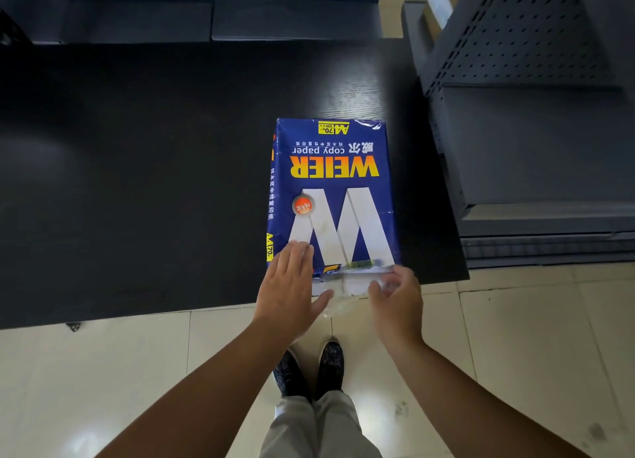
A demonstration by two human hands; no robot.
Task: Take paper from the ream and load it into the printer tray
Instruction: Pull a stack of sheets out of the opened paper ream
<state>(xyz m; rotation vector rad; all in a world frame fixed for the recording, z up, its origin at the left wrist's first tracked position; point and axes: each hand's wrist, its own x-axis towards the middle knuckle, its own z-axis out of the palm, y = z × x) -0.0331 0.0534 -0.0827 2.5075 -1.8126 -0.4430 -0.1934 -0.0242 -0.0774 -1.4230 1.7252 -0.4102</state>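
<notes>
A blue ream of copy paper (333, 196) with yellow lettering lies flat near the front right corner of a black table (137, 182). Its near end is torn open and white sheets (347, 284) show at the edge. My left hand (290, 285) rests flat on the ream's near left corner, fingers spread. My right hand (398, 297) is at the open end, fingers curled around the loose wrapper and the sheet edges; it is blurred and its grip on them is unclear. No printer tray can be made out.
A grey perforated metal rack (536, 113) stands just right of the table, with cardboard boxes (436, 10) behind it. Dark cabinets (206, 7) line the table's far side. Beige floor tiles (103, 382) and my shoes lie below the table's front edge.
</notes>
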